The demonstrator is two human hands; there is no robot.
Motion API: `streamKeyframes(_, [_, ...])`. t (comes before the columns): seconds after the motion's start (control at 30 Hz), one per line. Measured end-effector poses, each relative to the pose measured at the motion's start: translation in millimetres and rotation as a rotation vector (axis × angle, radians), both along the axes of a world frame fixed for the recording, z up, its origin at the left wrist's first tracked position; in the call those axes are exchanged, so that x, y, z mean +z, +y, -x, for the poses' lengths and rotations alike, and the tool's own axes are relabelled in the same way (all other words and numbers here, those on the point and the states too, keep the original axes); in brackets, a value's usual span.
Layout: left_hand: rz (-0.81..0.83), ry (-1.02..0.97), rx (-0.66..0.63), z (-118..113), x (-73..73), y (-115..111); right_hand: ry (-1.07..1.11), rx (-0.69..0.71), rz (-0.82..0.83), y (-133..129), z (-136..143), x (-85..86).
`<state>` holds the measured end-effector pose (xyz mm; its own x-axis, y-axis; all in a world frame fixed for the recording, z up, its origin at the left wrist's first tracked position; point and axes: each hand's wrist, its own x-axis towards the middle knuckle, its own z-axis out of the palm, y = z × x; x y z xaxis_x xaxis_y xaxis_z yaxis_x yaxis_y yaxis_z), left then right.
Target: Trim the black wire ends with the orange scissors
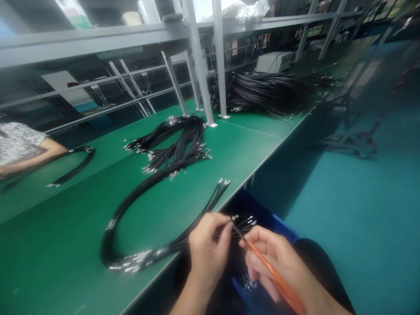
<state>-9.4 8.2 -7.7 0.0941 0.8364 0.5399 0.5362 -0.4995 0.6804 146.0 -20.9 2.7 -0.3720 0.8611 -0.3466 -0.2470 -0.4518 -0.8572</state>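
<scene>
My left hand (210, 245) is closed in a pinch on the end of a black cable, beside the table's front edge. A small metal connector (234, 217) shows at its fingertips. In my right hand (274, 258) is a slim tool with an orange handle (267, 264); its thin dark metal tip reaches the connector. The tool's exact kind is not clear. More silver-tipped cable ends (251, 221) fan out behind my hands. A long bundle of black cables (131, 197) curves over the green table (82, 245), taped at places, and runs to my left hand.
Below my hands is a blue bin (284, 227) with small bits inside. Cable piles (177, 140) and a larger heap (275, 92) lie farther back. Grey posts (200, 65) rise from the table. At left a person's arm (49, 153) is by another cable bundle (77, 168).
</scene>
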Motion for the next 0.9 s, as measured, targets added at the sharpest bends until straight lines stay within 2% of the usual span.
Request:
streamKeyframes(0.23, [-0.011, -0.003, -0.002, -1, 2.9, -2, 0.200, 0.017, 0.013, 0, -3, -5.5])
streamKeyframes(0.37, [-0.017, 0.005, 0.001, -3, 2.4, -2, 0.226, 0.011, 0.034, 2, -1, -5.3])
streamKeyframes(0.5, [-0.021, 0.016, -0.004, -1, 1.6, -1, 0.169, 0.008, 0.029, 3, 1, -1.1])
streamKeyframes(0.63, [0.003, 0.018, 0.013, -3, -3.4, 0, -0.034, 0.031, 0.029, -2, -1, 4.3])
streamKeyframes(0.7, [0.079, 0.075, 0.011, -9, -7.2, -1, -0.101, -0.030, -0.002, -5, -5, 6.2])
streamKeyframes(0.83, [0.278, 0.372, -0.163, -18, -10.5, -3, -0.205, -0.353, -0.177, -6, -9, 5.6])
streamKeyframes(0.9, [0.323, 0.422, -0.146, -14, -8.2, 1, -0.334, -0.468, -0.280, -1, -8, 3.8])
